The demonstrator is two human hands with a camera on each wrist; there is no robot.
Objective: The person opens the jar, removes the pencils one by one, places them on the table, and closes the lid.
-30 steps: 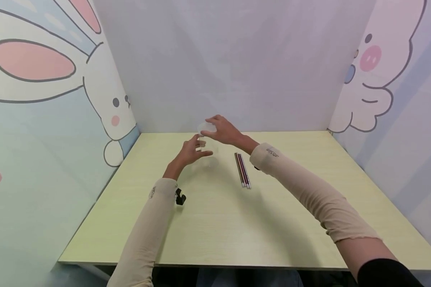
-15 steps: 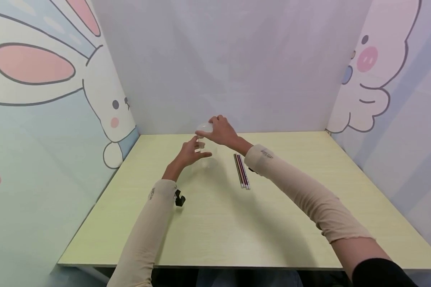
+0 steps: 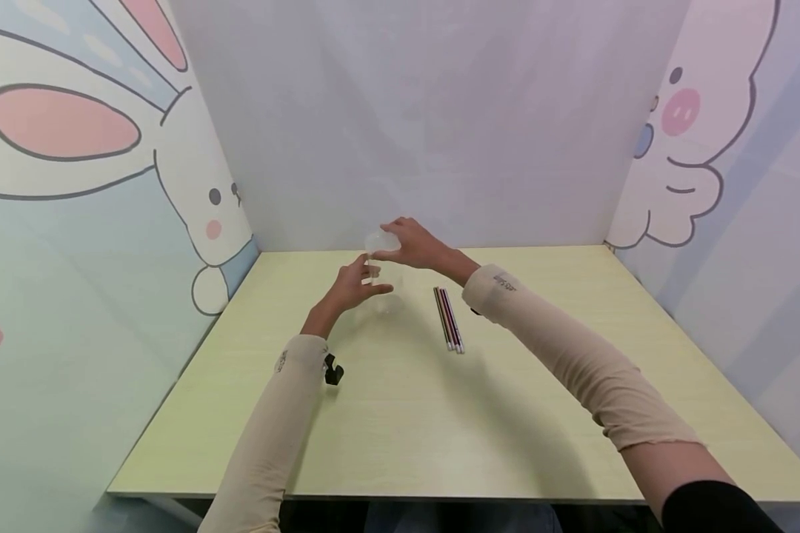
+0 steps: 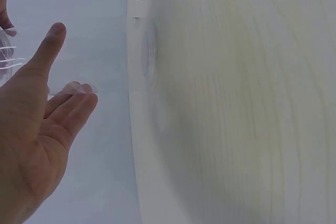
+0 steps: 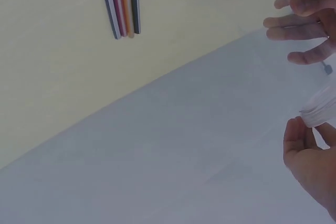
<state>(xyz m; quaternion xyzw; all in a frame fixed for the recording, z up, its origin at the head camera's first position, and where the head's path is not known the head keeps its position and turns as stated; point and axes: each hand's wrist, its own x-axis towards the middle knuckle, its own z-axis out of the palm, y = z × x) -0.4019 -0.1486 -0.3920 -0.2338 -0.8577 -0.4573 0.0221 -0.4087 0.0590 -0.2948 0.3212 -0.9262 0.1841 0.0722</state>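
A see-through cylindrical jar (image 4: 148, 53) is held in the air above the far part of the table; its clear walls are hard to make out. My left hand (image 3: 352, 287) holds it around the side, with thumb and fingers spread apart around the body. On top of it sits a whitish translucent lid (image 3: 381, 240). My right hand (image 3: 416, 245) grips this lid from the right, thumb at the near side and fingers at the far side. In the right wrist view the lid (image 5: 320, 107) shows a ridged edge against the fingertips.
Several striped pencils (image 3: 449, 320) lie side by side on the pale wooden table (image 3: 387, 422), right of the jar and below my right forearm. A grey back wall (image 3: 427, 133) rises behind the table's far edge, and printed side walls stand left and right.
The right hand shifts left with its wrist turning, then back right, staying at the lid. My left hand stays almost still around the jar. The pencils have not moved.
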